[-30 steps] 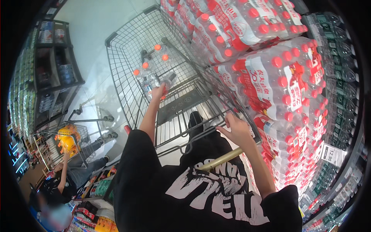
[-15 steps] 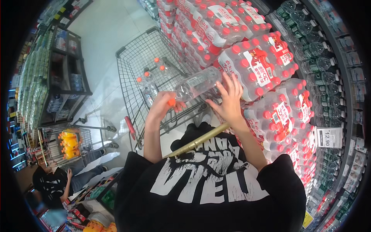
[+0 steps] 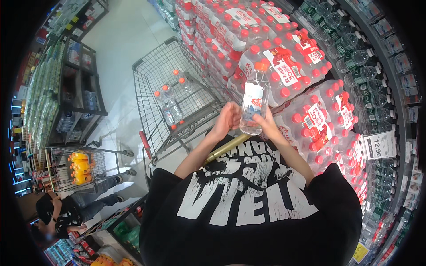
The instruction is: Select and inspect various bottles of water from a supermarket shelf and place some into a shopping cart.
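A clear plastic water bottle with an orange cap and a white label stands nearly upright in front of me, cap pointing away. My right hand grips its lower part, thumb across the front. Just left of the bottle is my left hand, its fingers curled and smeared by motion; whether they touch the bottle I cannot tell. Beyond my left forearm stands a wire shopping cart. Several similar orange-capped bottles lie or stand inside it.
Shrink-wrapped packs of red-capped bottles are stacked on my right, close to my right arm. Behind them runs a shelf of green-labelled bottles. At left, another cart carries orange bottles, with a person beside it. A dark rack stands farther left.
The bottle has swung from lying slantwise, cap toward my left hand, to nearly upright at the right. My left hand has come off the cap and moved right; my right hand has closed round the base.
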Motion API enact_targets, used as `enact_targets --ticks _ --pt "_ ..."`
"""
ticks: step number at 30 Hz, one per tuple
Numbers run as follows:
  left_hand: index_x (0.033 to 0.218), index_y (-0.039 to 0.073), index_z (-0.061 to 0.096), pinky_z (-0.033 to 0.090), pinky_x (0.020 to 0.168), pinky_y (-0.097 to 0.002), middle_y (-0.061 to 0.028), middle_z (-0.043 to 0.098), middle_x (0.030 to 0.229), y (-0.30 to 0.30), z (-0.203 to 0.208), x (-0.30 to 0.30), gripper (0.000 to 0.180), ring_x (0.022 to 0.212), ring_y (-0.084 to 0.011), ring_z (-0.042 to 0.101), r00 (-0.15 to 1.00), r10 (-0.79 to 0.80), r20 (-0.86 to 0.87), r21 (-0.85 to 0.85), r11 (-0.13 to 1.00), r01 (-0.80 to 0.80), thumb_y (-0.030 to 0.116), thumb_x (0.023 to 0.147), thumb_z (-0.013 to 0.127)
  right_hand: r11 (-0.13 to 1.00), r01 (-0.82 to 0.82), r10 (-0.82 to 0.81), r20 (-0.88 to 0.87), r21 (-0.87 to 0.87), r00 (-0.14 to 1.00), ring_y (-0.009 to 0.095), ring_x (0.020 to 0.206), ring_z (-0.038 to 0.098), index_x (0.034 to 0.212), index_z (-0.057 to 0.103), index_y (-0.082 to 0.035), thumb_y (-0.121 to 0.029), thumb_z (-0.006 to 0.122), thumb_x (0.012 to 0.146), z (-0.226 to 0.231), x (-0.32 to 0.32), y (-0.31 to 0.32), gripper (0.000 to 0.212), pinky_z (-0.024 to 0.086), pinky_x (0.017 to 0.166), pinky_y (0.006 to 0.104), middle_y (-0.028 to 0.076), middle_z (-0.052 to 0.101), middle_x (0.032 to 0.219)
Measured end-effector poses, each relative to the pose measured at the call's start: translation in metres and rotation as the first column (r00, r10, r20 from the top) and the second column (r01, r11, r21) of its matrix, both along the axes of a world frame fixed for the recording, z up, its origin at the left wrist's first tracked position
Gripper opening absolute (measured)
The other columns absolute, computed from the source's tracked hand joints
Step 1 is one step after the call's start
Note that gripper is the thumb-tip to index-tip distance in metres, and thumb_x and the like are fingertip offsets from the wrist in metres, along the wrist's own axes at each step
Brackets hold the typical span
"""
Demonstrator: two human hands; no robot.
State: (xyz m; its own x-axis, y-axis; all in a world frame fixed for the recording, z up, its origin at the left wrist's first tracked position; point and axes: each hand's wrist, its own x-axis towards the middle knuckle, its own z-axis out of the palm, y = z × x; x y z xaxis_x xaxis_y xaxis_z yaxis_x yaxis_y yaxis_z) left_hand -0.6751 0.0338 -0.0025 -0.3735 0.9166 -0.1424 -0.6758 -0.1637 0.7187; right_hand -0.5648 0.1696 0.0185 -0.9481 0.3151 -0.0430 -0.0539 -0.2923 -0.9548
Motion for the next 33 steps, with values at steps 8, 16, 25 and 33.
enact_targets --ticks 8,16,25,33 --pt "0.101 0.011 0.035 0.033 0.051 -0.0201 -0.0015 0.042 0.086 -0.003 -0.013 0.016 0.034 0.066 -0.0065 0.040 0.913 0.236 -0.332 -0.090 0.956 -0.280 0.043 0.091 0.037 0.933 0.031 0.030 0.165 -0.359 0.986 0.018 0.101 0.055 0.126 0.039 -0.001 -0.054 0.022 0.093 -0.038 -0.009 -0.008 0.065 0.044 0.089 0.0329 0.010 0.053 0.115" --pt "0.131 0.006 0.026 0.037 0.086 -0.0330 -0.0081 0.039 0.104 -0.008 -0.008 0.021 0.062 0.097 -0.0175 0.043 0.759 0.319 -0.568 0.053 0.934 -0.354 0.025 0.081 0.057 0.902 0.129 -0.071 0.155 -0.412 0.985 0.023 0.116 0.046 0.134 0.030 -0.003 -0.052 0.018 0.094 -0.009 -0.015 -0.017 0.064 0.037 0.098 0.0377 0.012 0.042 0.130" --pt "0.136 -0.001 0.020 0.034 0.094 -0.0370 -0.0129 0.032 0.121 -0.009 -0.013 0.018 0.076 0.112 -0.0224 0.039 0.582 0.239 -0.777 0.060 0.949 -0.309 0.027 0.079 0.063 0.898 0.087 -0.073 0.048 -0.431 0.996 0.026 0.108 0.052 0.132 0.033 -0.004 -0.041 0.031 0.091 -0.018 -0.013 -0.016 0.056 0.044 0.090 0.0424 0.012 0.048 0.123" --pt "0.136 -0.001 0.019 0.035 0.094 -0.0363 -0.0137 0.033 0.124 -0.010 -0.022 0.016 0.082 0.113 -0.0223 0.039 0.618 0.266 -0.740 0.090 0.950 -0.300 0.028 0.076 0.067 0.930 0.010 -0.028 -0.043 -0.367 0.999 0.025 0.123 0.039 0.136 0.019 -0.005 -0.038 0.038 0.091 -0.021 -0.015 -0.016 0.059 0.033 0.102 0.0434 0.013 0.035 0.135"
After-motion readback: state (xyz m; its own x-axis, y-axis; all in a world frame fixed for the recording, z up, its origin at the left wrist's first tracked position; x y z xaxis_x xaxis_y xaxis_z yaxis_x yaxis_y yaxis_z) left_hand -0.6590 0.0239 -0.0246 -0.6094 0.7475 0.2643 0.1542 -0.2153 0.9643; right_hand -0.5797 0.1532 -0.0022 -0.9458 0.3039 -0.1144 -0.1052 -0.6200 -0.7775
